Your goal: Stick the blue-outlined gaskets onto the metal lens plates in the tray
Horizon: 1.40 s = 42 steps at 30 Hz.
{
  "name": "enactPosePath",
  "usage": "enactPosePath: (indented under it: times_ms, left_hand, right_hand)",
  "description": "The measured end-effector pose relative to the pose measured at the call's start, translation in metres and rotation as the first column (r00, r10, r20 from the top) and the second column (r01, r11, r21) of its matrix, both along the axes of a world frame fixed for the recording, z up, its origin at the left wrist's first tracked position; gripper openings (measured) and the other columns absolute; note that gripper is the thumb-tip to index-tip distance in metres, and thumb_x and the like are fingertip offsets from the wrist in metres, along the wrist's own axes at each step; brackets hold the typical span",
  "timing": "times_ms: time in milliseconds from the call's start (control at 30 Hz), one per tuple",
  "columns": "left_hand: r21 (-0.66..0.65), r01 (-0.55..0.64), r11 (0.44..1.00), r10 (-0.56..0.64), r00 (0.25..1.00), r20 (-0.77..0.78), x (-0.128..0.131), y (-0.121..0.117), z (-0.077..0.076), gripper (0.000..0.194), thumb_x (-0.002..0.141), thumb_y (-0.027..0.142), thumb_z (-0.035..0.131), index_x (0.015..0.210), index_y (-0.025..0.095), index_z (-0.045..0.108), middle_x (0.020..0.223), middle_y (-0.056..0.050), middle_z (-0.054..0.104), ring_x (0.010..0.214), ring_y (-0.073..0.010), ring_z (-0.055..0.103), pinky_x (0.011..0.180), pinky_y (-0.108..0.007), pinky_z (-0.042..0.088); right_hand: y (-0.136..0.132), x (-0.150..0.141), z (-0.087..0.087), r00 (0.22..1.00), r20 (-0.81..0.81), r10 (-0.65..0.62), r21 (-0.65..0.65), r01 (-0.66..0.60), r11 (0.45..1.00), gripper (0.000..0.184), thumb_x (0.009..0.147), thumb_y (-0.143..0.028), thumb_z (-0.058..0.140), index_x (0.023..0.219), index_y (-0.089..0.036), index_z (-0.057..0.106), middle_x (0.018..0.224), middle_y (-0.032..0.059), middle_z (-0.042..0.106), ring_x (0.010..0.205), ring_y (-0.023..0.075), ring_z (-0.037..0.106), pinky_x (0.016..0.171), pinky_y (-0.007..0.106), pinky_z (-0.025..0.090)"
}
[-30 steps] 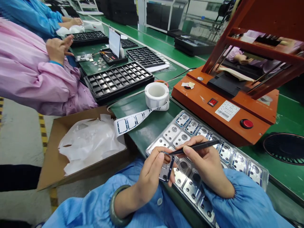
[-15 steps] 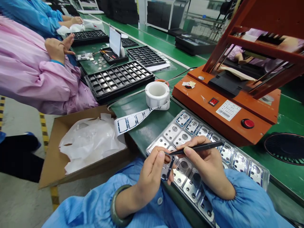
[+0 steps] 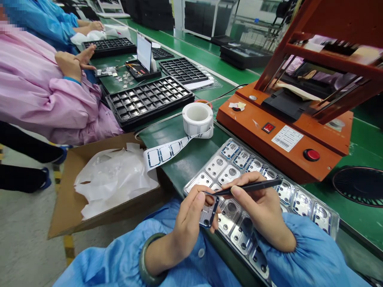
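My left hand (image 3: pixel 190 215) grips a small silver metal plate (image 3: pixel 207 217) with a blue edge and a round opening, held tilted above the near side of a clear tray. Black tweezers (image 3: pixel 248 186) are pinched in my right hand (image 3: pixel 261 207), and their tips meet the plate's upper edge by my left thumb. Whether the tips hold anything is too small to tell. Beneath both hands, the clear plastic tray (image 3: pixel 194 181) carries rows of similar silver plates, several with blue frames on them. A roll of white backing tape (image 3: pixel 197 119) stands behind, its loose strip bearing blue-edged frame stickers (image 3: pixel 164 153).
An orange press machine (image 3: pixel 254 123) with a red button stands behind the tray. A black round basket (image 3: pixel 359 185) lies at right. To the left are a cardboard box (image 3: pixel 64 199) with white film, a black parts tray (image 3: pixel 149 101) and a co-worker in a pink sleeve (image 3: pixel 36 87).
My left thumb has shifted slightly at the plate's upper edge, showing more of the opening. The tweezers stay nearly in place. Dark-clad legs at far left have moved.
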<state>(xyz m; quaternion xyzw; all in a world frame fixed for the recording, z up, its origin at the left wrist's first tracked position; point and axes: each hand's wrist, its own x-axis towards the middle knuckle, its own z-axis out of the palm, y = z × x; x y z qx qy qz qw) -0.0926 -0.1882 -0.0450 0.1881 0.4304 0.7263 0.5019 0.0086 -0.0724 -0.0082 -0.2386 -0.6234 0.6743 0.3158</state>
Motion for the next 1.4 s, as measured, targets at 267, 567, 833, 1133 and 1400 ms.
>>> enactPosePath:
  times_ms: [267, 567, 833, 1133, 1400]
  left_hand:
    - [0.023, 0.021, 0.999, -0.021, 1.0, -0.023, -0.0014, 0.0007, -0.0018, 0.023, 0.095, 0.038, 0.041, 0.1, 0.018, 0.053, 0.071, 0.0, 0.06, 0.05, -0.0107, 0.056, 0.046, -0.022, 0.045]
    - [0.007, 0.063, 0.998, -0.063, 0.998, 0.002, -0.0013, -0.0008, -0.0009, 0.024, 0.095, 0.039, 0.041, 0.1, 0.018, 0.053, 0.073, -0.001, 0.06, 0.052, -0.0118, 0.057, 0.047, -0.023, 0.045]
    - [-0.006, 0.073, 0.997, -0.072, 0.997, 0.014, -0.0026, -0.001, 0.002, 0.025, 0.095, 0.04, 0.041, 0.1, 0.018, 0.052, 0.07, -0.001, 0.06, 0.051, -0.0107, 0.056, 0.047, -0.022, 0.044]
    - [-0.022, 0.056, 0.998, -0.057, 0.998, -0.009, -0.0014, 0.0007, 0.0011, 0.026, 0.094, 0.042, 0.043, 0.098, 0.018, 0.052, 0.069, 0.0, 0.059, 0.049, -0.0099, 0.056, 0.047, -0.021, 0.045]
    - [-0.071, 0.045, 0.996, -0.05, 0.996, -0.07, -0.0019, 0.0013, 0.0026, 0.027, 0.093, 0.044, 0.044, 0.095, 0.019, 0.052, 0.072, 0.001, 0.058, 0.048, -0.0087, 0.055, 0.045, -0.02, 0.046]
  right_hand:
    - [-0.0006, 0.0009, -0.0023, 0.999, -0.043, 0.02, -0.028, -0.021, 0.999, 0.011, 0.085, -0.019, 0.066, 0.088, -0.027, 0.059, 0.086, -0.0025, 0.073, 0.076, 0.0122, 0.071, 0.072, 0.021, 0.06]
    - [-0.0004, 0.0003, -0.003, 0.996, -0.083, 0.031, -0.016, -0.033, 0.999, 0.01, 0.085, -0.019, 0.066, 0.088, -0.025, 0.059, 0.084, -0.0009, 0.073, 0.077, 0.0145, 0.071, 0.071, 0.024, 0.061]
    - [-0.0003, 0.0008, -0.0034, 0.996, -0.087, 0.027, -0.039, -0.03, 0.999, 0.01, 0.085, -0.019, 0.066, 0.088, -0.025, 0.058, 0.085, -0.0001, 0.073, 0.077, 0.0142, 0.071, 0.071, 0.023, 0.061]
    - [-0.0002, 0.0018, -0.003, 0.999, -0.047, 0.009, -0.012, -0.01, 1.0, 0.01, 0.086, -0.019, 0.066, 0.087, -0.026, 0.059, 0.085, -0.0021, 0.073, 0.075, 0.012, 0.07, 0.071, 0.021, 0.059]
    - [-0.0007, 0.0032, -0.0012, 1.0, -0.013, -0.009, 0.033, 0.009, 0.999, 0.01, 0.086, -0.019, 0.066, 0.087, -0.026, 0.058, 0.085, -0.0022, 0.072, 0.076, 0.0119, 0.07, 0.072, 0.021, 0.059]
